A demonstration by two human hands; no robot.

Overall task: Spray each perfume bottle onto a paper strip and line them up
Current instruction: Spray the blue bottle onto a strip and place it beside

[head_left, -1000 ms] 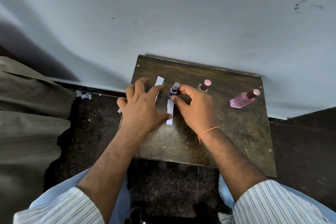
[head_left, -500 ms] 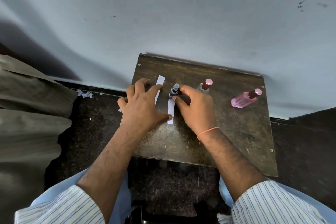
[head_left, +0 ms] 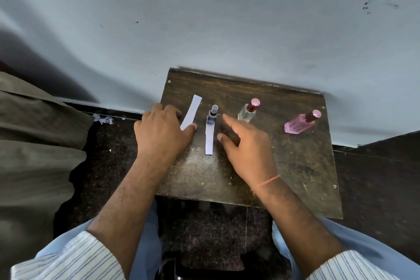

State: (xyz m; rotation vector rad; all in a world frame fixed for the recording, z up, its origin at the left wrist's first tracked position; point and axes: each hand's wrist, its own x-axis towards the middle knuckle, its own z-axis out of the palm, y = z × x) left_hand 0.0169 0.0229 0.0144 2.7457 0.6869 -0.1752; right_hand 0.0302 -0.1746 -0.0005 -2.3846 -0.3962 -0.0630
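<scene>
A small dark bottle (head_left: pixel 212 115) with a grey cap stands on the far end of a white paper strip (head_left: pixel 209 141) on the wooden table (head_left: pixel 295 166). A second white strip (head_left: pixel 192 112) lies to its left, its near end under the thumb of my left hand (head_left: pixel 162 130), which rests flat on the table. My right hand (head_left: pixel 246 145) hovers just right of the dark bottle, fingers apart, holding nothing. A clear bottle (head_left: pixel 247 112) with a maroon cap stands further right. A pink bottle (head_left: pixel 301 122) with a maroon cap stands at the far right.
The small table stands against a pale blue wall (head_left: pixel 204 18). Dark speckled floor (head_left: pixel 375 177) surrounds it. Olive cloth (head_left: pixel 34 143) lies at the left, with paper scraps (head_left: pixel 103 118) by the wall. My knees sit under the table's near edge.
My right hand has let go of the dark bottle and drawn back to the right, fingers spread. My left hand has slid left, uncovering the left strip.
</scene>
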